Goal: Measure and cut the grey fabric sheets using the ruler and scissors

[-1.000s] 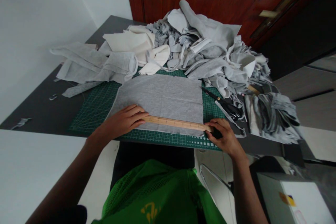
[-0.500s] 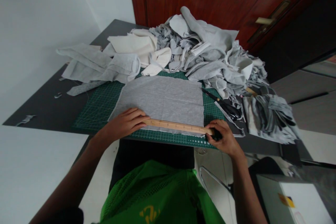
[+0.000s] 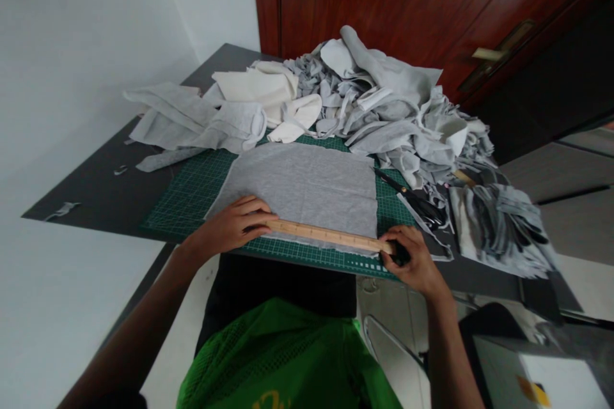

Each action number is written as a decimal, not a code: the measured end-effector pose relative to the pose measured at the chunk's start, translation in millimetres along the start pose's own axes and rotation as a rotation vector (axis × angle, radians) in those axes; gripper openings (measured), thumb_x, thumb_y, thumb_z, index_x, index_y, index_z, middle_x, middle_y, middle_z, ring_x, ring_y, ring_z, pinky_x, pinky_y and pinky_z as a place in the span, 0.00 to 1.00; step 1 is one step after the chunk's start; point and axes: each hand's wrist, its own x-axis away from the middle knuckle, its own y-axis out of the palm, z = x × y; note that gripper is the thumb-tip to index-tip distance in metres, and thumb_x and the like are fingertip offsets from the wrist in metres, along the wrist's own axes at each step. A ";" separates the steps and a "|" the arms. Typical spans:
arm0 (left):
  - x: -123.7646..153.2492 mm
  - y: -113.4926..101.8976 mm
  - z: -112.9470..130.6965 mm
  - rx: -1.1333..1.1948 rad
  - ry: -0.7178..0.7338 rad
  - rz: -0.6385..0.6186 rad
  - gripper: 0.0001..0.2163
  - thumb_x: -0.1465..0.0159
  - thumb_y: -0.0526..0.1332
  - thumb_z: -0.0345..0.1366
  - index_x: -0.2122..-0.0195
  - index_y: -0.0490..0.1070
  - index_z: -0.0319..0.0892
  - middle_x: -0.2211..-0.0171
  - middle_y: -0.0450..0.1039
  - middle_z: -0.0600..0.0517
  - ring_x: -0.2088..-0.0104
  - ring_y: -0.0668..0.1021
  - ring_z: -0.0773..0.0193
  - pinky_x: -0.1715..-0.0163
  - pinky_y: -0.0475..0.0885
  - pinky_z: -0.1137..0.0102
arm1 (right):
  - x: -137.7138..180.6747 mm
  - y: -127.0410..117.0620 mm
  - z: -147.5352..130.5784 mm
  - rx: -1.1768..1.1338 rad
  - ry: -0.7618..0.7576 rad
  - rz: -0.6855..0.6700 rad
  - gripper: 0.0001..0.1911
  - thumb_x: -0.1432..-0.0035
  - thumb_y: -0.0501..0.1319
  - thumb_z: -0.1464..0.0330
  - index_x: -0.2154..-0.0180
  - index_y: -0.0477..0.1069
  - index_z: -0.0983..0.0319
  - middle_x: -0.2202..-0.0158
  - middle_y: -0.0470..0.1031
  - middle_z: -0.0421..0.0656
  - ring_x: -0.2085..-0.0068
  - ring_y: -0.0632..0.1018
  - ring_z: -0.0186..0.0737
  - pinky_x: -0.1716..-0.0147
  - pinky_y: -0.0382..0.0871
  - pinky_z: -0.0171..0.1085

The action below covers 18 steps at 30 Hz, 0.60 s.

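wooden ruler [image 3: 330, 234] lies along the near edge of the grey cloth [image 3: 307, 185], above the green mat [image 3: 192, 188]. at its left end, the left hand [image 3: 237, 225] is nearly closed, with the ruler between thumb and fingers. the cloth should be soft, light, easily wrinkled; the ruler seems stiff, best held at both ends. the right hand [image 3: 412, 259] pinches the right end.

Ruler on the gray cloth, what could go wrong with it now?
The ruler could slide or tilt if the left hand or right hand pressed unevenly, since they are near opposite ends. The gray cloth might bunch up under it, as it already has faint creases. And the scissors lie close to the right hand, so they could get bumped.
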 end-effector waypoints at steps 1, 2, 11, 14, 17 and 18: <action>0.1 0.1 -0.1 0.002 0.007 0.004 0.12 0.24 0.60 0.41 0.45 0.79 0.48 0.54 0.79 0.50 0.52 0.77 0.60 0.46 0.74 0.64 | -0.1 0.0 -0.3 0.006 0.000 0.000 0.10 0.38 0.66 0.68 0.54 0.75 0.57 0.57 0.76 0.46 0.54 0.77 0.52 0.52 0.69 0.51; 0.2 0.1 -0.2 0.003 0.013 0.008 0.12 0.24 0.60 0.40 0.45 0.79 0.47 0.55 0.79 0.49 0.52 0.77 0.60 0.47 0.73 0.65 | -0.2 0.1 -0.7 0.010 0.001 0.002 0.10 0.38 0.66 0.68 0.54 0.75 0.57 0.57 0.76 0.46 0.54 0.77 0.52 0.52 0.69 0.51; 0.2 -6.4 3.5 0.020 -0.047 -0.010 0.10 0.25 0.61 0.40 0.47 0.80 0.49 0.56 0.78 0.51 0.53 0.77 0.60 0.48 0.71 0.66 | -0.2 2.7 -2.6 0.013 0.004 0.018 0.11 0.38 0.66 0.69 0.53 0.75 0.55 0.56 0.77 0.45 0.55 0.77 0.53 0.53 0.70 0.51; 1.6 -7.3 3.9 0.049 -0.068 -0.020 0.10 0.25 0.62 0.40 0.48 0.80 0.50 0.55 0.78 0.51 0.52 0.77 0.61 0.48 0.71 0.66 | 0.8 4.5 -1.7 0.006 0.000 0.036 0.11 0.37 0.66 0.67 0.52 0.75 0.55 0.56 0.77 0.45 0.54 0.77 0.53 0.53 0.70 0.51; 3.2 -6.9 3.8 0.064 -0.082 -0.032 0.09 0.25 0.62 0.40 0.47 0.79 0.49 0.55 0.78 0.51 0.51 0.77 0.60 0.46 0.70 0.66 | 1.6 6.6 0.0 -0.004 -0.001 0.044 0.10 0.36 0.67 0.65 0.52 0.76 0.55 0.56 0.77 0.46 0.54 0.77 0.53 0.54 0.71 0.51; 3.5 -6.7 3.8 0.066 -0.088 -0.036 0.09 0.25 0.62 0.40 0.47 0.79 0.49 0.55 0.78 0.51 0.51 0.77 0.60 0.46 0.70 0.66 | 1.9 7.3 0.7 -0.006 -0.001 0.044 0.10 0.36 0.67 0.65 0.52 0.76 0.55 0.56 0.77 0.46 0.54 0.77 0.53 0.54 0.71 0.51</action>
